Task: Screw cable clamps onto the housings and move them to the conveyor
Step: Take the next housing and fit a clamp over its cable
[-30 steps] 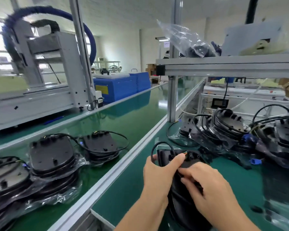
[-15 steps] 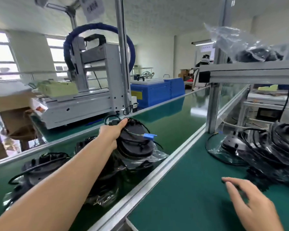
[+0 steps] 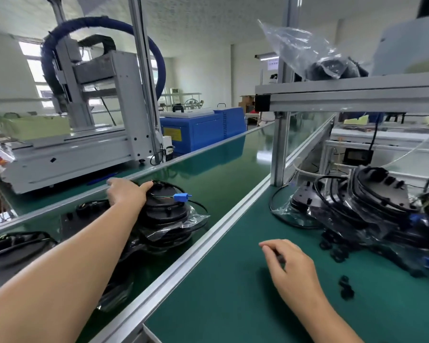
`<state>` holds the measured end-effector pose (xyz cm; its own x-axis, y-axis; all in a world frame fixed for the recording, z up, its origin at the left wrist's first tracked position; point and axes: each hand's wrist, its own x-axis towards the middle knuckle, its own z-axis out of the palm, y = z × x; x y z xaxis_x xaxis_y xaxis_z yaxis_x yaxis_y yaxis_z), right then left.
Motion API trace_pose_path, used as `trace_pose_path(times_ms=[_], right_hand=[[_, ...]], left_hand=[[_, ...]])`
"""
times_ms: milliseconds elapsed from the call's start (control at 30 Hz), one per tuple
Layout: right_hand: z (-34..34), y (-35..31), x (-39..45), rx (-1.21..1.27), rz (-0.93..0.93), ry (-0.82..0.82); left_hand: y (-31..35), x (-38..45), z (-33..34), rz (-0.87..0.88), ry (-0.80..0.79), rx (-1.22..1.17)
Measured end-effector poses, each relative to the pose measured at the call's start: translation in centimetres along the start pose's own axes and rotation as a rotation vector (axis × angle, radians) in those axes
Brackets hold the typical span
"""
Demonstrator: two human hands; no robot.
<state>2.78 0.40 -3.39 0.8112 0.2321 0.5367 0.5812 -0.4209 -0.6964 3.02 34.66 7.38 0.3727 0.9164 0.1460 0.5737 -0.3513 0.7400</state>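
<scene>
My left hand (image 3: 126, 195) reaches over the rail and grips the far edge of a round black housing (image 3: 166, 210). That housing rests on top of a stack of bagged housings on the green conveyor (image 3: 223, 174), and its blue connector (image 3: 181, 196) sticks out to the right. Above the green bench (image 3: 233, 293), my right hand (image 3: 291, 268) hovers with loosely curled fingers and holds nothing that I can see. Small black cable clamps (image 3: 346, 289) lie loose on the bench to its right. A pile of black housings with cables (image 3: 372, 204) sits at the bench's far right.
More bagged housings (image 3: 18, 246) lie on the conveyor at the left. An aluminium rail (image 3: 208, 240) divides conveyor and bench, and a frame post (image 3: 279, 149) stands at the bench's back. A grey machine (image 3: 84, 134) and a blue cabinet (image 3: 201, 129) stand beyond the conveyor.
My left hand carried the housing from the bench across the rail and has lowered it onto the stack on the conveyor. My right hand let go and stayed over the bench.
</scene>
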Motion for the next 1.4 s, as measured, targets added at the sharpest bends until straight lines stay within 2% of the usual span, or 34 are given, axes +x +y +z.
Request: trace_pose_path(times_ms=[167, 233, 300, 333, 400, 533, 633, 700, 767, 900, 967, 1000, 1067, 1167, 1300, 1400], right_hand=[[-2.2, 0.2, -0.6, -0.026, -0.010, -0.023], [-4.3, 0.7, -1.3, -0.056, -0.012, -0.024], [-6.8, 1.6, -2.1, -0.075, 0.001, 0.004], [-8.1, 2.1, -2.5, -0.077, 0.017, 0.022], [-10.5, 3.0, -3.0, -0.075, 0.053, 0.060], [-13.9, 4.3, -3.1, -0.083, 0.119, 0.148], [-15.1, 4.8, -3.4, -0.114, 0.122, 0.191], [-15.6, 5.1, -3.5, -0.128, 0.100, 0.234], [-16.0, 5.3, -3.5, -0.130, 0.082, 0.274], [-16.1, 5.2, -3.3, -0.149, 0.038, 0.283], [-16.0, 5.2, -3.3, -0.148, 0.023, 0.306], [-15.9, 5.1, -3.3, -0.145, 0.022, 0.315], [-16.0, 5.2, -3.3, -0.145, 0.031, 0.330], [-16.1, 5.7, -3.2, -0.148, 0.057, 0.356], [-16.8, 5.6, -3.3, -0.068, 0.179, 0.373], [-17.8, 4.7, -2.7, 0.169, 0.368, 0.377]], left_hand=[[1.1, -2.1, -1.1, 0.093, 0.126, 0.464], [2.3, -2.9, -1.4, 0.237, 0.193, 0.636], [4.9, -4.2, -0.8, 0.459, 0.227, 0.621], [6.5, -5.4, -0.2, 0.571, 0.197, 0.554], [10.0, -9.1, 1.8, 0.740, 0.035, 0.336], [16.3, -19.5, 7.5, 0.837, -0.451, -0.032], [20.4, -26.4, 12.4, 0.788, -0.709, -0.119], [22.4, -29.3, 15.0, 0.732, -0.795, -0.094], [23.5, -30.7, 16.8, 0.669, -0.824, -0.069], [24.7, -30.9, 18.4, 0.667, -0.752, 0.096], [25.1, -30.5, 18.8, 0.619, -0.778, 0.113], [25.2, -30.5, 18.8, 0.560, -0.841, 0.064], [25.5, -30.6, 18.7, 0.373, -1.007, -0.182], [24.9, -31.4, 18.2, 0.150, -1.133, -0.385], [22.9, -30.8, 16.2, 0.083, -1.206, -0.645], [19.9, -29.5, 12.8, 0.064, -1.161, -0.808]])
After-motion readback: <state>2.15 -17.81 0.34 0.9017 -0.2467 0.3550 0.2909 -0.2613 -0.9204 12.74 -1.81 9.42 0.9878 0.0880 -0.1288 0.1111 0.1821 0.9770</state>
